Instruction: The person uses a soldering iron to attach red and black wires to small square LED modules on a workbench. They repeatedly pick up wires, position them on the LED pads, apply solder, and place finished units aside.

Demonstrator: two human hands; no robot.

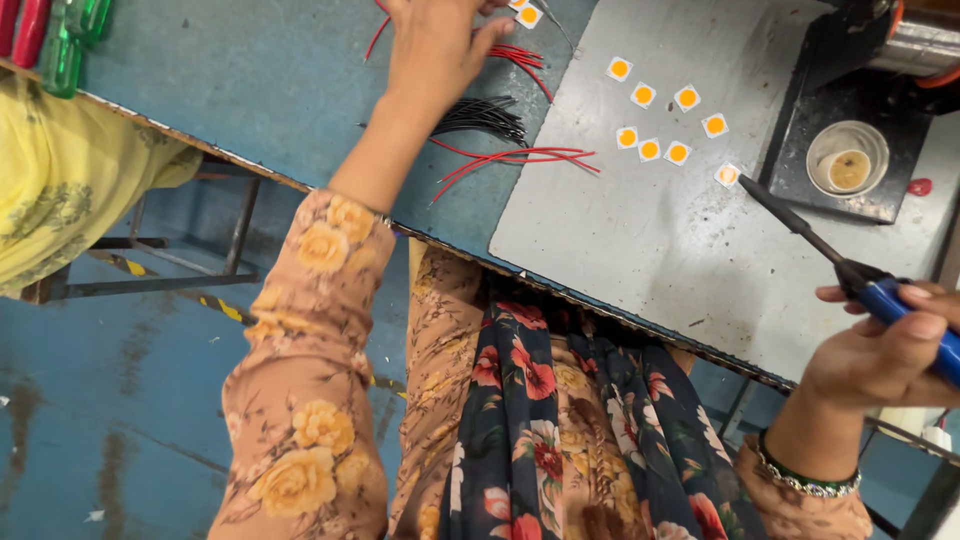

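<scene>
On the grey plate (640, 230), the right hand (885, 350) has its fingers wrapped tight around a blue soldering iron (850, 275). Its tip sits by a small white square with a yellow dot (728, 174). The left hand (435, 45) reaches to the red wires (520, 158). I cannot tell how its fingers are.

The person wears a peach-brown garment printed with large yellow roses and fine leafy sprigs; its left sleeve (305, 400) reaches just short of the wrist, ending in a narrow edged cuff. A dark navy scarf (560, 440) with red and cream flowers hangs in folds down the front. On the right wrist sits a bangle (805, 478), green with a silvery beaded rim. Both hands are bare, without rings in view.
</scene>
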